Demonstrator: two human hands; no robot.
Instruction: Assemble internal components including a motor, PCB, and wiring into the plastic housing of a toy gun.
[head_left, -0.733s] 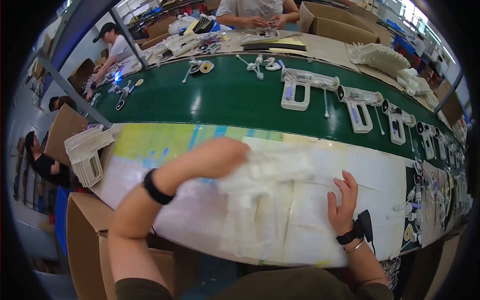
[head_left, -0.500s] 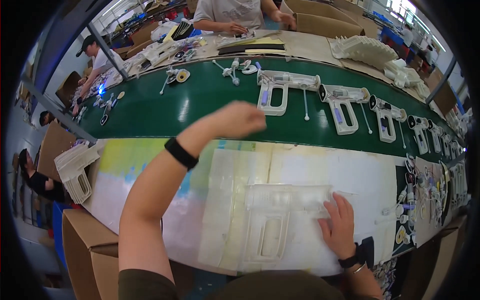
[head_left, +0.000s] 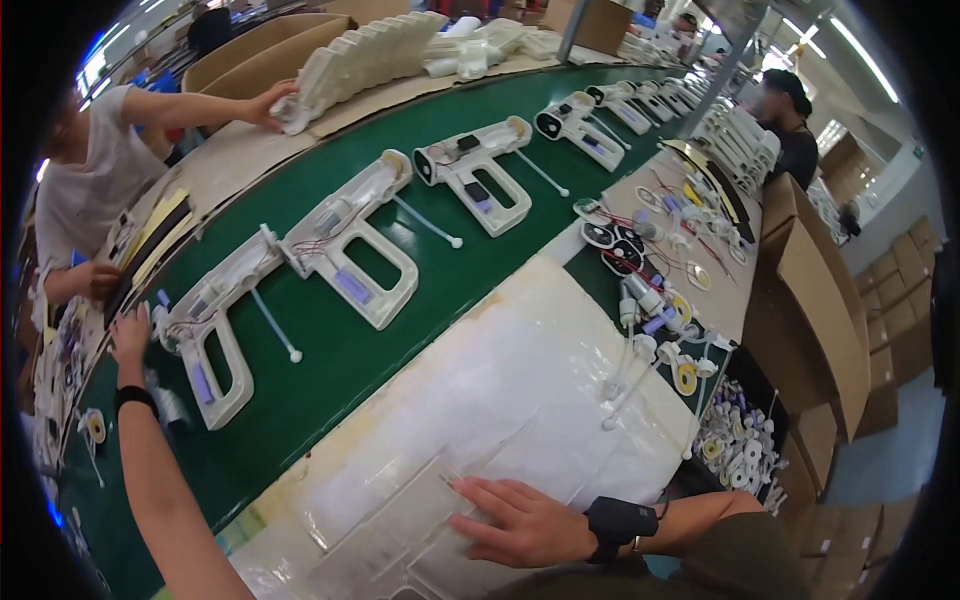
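Observation:
My left hand [head_left: 130, 337] reaches to the far side of the green belt, fingers stretched out. It is beside the nearest white gun-shaped shell [head_left: 228, 408], which holds wires and a purple cylinder; any contact is too small to tell. My right hand [head_left: 525, 525] lies open, fingers extended, at a whitish gun-shaped half shell [head_left: 375, 525] on the film-covered worktop [head_left: 470, 370]. The lower picture edge cuts off part of that half shell. A blurred pale object [head_left: 168, 402] shows beside my left wrist.
More wired shells [head_left: 365, 265] line the green belt [head_left: 330, 390]. Loose motors, wires and discs [head_left: 650, 290] lie at the right, above a bin of small parts [head_left: 740, 440] and near cardboard boxes [head_left: 815, 320]. Across the belt, another person's hand [head_left: 275, 105] touches stacked white shells [head_left: 360, 60].
The view has swung right. My left hand has moved out across the belt to its far side, beside the nearest wired shell. My right hand stays at the half shell, now lying flatter.

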